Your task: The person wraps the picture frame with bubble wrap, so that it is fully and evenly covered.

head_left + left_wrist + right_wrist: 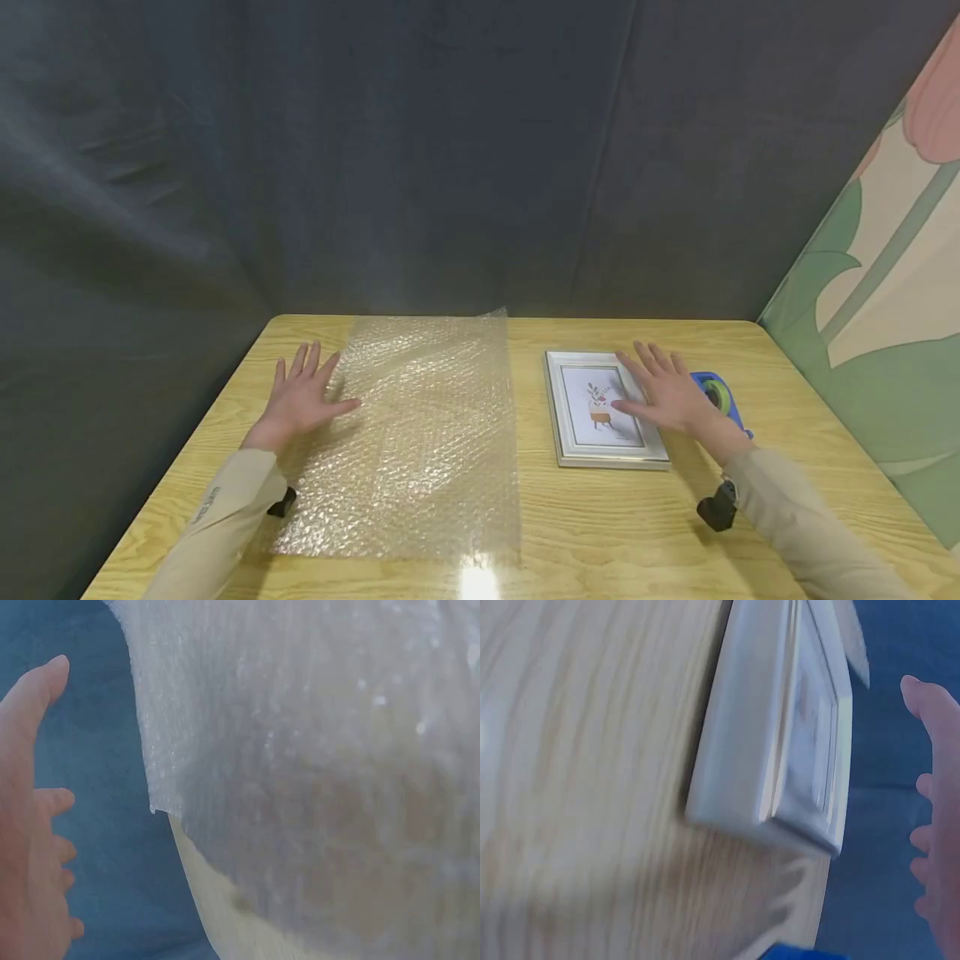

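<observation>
A sheet of clear bubble wrap [427, 417] lies spread over the left and middle of the table. My left hand [300, 404], fingers spread, hovers at its left edge; the left wrist view shows the wrap [300, 712] beside the same hand [30, 825]. To the right lies a white picture frame [600, 408] holding a print of a potted plant. Over the frame's right side my right hand [667, 396] is held with straight, spread fingers. In the right wrist view the frame [742, 727] stands apart from the fingers. Neither hand holds anything.
Partly behind my right hand sits a blue tape dispenser [731, 408] with a green roll. The wooden table [600, 533] meets a dark curtain [450, 167] at the back and left. A wall with painted flowers [900, 333] borders the right side.
</observation>
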A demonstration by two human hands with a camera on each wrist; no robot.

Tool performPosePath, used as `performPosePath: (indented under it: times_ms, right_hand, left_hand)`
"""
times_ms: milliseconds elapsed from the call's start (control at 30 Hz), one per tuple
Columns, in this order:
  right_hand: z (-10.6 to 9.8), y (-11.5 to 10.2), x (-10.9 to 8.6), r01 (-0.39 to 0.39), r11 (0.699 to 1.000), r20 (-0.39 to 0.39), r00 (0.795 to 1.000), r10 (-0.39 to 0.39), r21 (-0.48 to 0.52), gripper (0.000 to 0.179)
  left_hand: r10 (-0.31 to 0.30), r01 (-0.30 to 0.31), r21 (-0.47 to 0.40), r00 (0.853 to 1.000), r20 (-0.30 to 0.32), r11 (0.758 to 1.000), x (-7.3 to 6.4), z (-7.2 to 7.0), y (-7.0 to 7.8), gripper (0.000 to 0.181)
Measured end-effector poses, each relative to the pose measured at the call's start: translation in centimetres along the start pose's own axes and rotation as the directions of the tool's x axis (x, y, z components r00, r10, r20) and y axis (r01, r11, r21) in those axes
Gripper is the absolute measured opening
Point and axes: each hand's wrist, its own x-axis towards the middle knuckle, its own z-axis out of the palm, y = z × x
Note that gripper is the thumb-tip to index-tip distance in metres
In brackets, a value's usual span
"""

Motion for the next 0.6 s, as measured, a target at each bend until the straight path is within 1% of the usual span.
performPosePath:
  times_ms: [167, 300, 433, 533, 600]
  right_hand:
    - [0.1, -2.0, 1.1, -0.003, 0.995, 0.059, 0.998, -0.004, 0.104, 0.082]
    - [0.5, -3.8, 2.0, 0.029, 0.980, 0.073, 0.996, -0.044, 0.195, 0.082]
    - [0.7, -5.6, 2.5, 0.078, 0.953, 0.050, 0.994, -0.097, 0.293, 0.081]
    - [1.1, -7.0, 2.9, 0.108, 0.932, 0.018, 0.992, -0.122, 0.346, 0.080]
    - [1.3, -7.9, 3.2, 0.111, 0.918, 0.008, 0.992, -0.123, 0.380, 0.079]
  left_hand:
    - [0.018, -0.019, -0.016, 0.999, -0.046, 1.000, -0.6, -0.3, -0.2, 0.090]
    - [0.024, -0.027, -0.058, 0.998, -0.060, 0.998, -1.2, -0.2, -0.5, 0.088]
    - [0.019, -0.025, -0.123, 0.998, -0.052, 0.992, -1.7, -0.2, -0.5, 0.088]
    - [-0.004, -0.001, -0.170, 1.000, -0.027, 0.985, -2.1, -0.2, -0.5, 0.089]
    - [-0.024, 0.023, -0.198, 1.000, -0.002, 0.980, -2.3, -0.3, -0.5, 0.089]
